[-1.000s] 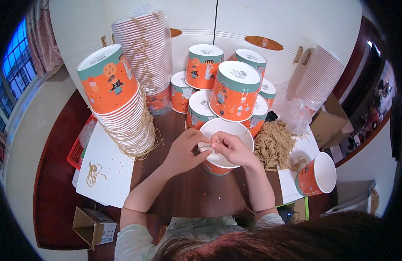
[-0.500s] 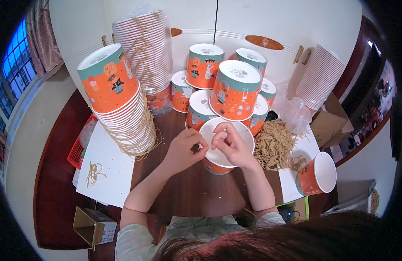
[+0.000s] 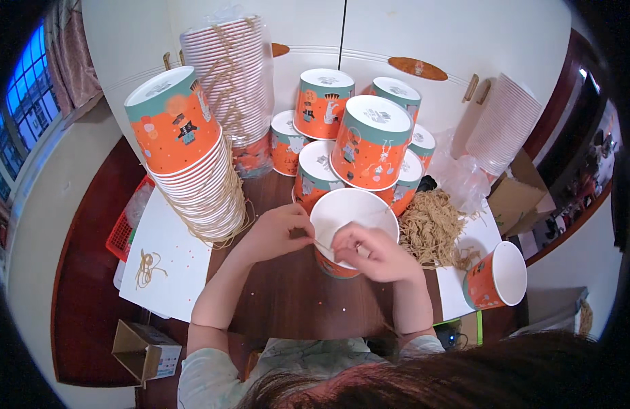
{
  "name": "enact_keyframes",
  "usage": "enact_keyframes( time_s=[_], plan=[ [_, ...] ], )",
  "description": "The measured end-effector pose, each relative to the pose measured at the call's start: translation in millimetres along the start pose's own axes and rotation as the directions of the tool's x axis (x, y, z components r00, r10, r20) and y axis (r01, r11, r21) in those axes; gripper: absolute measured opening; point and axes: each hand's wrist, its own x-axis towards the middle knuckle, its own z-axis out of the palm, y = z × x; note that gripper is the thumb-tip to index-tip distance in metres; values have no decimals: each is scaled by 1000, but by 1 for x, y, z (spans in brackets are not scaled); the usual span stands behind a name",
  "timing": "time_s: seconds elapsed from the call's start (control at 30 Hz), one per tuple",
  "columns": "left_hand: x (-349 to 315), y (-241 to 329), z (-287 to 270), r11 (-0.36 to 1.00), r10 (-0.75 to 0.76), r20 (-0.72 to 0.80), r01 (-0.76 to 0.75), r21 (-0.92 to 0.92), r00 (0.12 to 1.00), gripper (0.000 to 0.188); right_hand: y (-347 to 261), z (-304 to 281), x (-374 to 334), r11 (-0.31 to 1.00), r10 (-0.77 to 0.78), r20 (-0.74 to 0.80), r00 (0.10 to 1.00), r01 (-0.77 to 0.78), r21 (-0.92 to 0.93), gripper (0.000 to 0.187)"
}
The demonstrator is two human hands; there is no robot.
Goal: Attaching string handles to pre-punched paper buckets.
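A white cabinet (image 3: 301,31) stands behind the dark surface (image 3: 281,307). At the left rises the tallest load on it, a stack (image 3: 182,146) of orange-and-green cups with tan cord hanging about its rims; a bump from the left forearm could topple it, though the lens's bend hides how far it truly leans. Behind it is a wrapped stack (image 3: 232,82).

At the back centre, a pile (image 3: 371,146) of upturned cups sits in tiers. The open cup (image 3: 336,267) stands upright just in front, mouth up, beneath the hands; a shove on it could jolt the pile and bring an upper cup down. The tan heap (image 3: 431,228) lies just to its right, tangled, so ends drawn from it may snag. Near the right edge is a single cup (image 3: 484,278), which a stray elbow could knock off.

The left hand (image 3: 284,232) has thumb and forefinger pinched together on a thin strand (image 3: 321,244) over the open cup's near rim. The right hand (image 3: 376,252) is half curled and blurred beside it; whether it grips the strand's other end cannot be told. A loose pinch could let the strand slip into the cup.
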Motion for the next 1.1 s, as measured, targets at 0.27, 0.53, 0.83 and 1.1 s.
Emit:
enact_keyframes(
  time_s=[0.27,0.53,0.83,1.1],
  plan=[
    [-18,-9,3,973,-144,102,159,-165,984,15,-10,50,-2,843,12,311,950,158,-515,30],
    [-57,-19,44,499,-525,258,539,-679,811,16,18,80,-3,653,-1,298,954,227,-723,29],
    [-61,-11,60,330,-590,189,448,-831,785,8,22,81,-2,620,28,341,940,251,-743,32],
    [-65,-20,62,268,-602,203,434,-860,773,4,16,74,0,708,-12,406,914,294,-642,22]
  ],
)
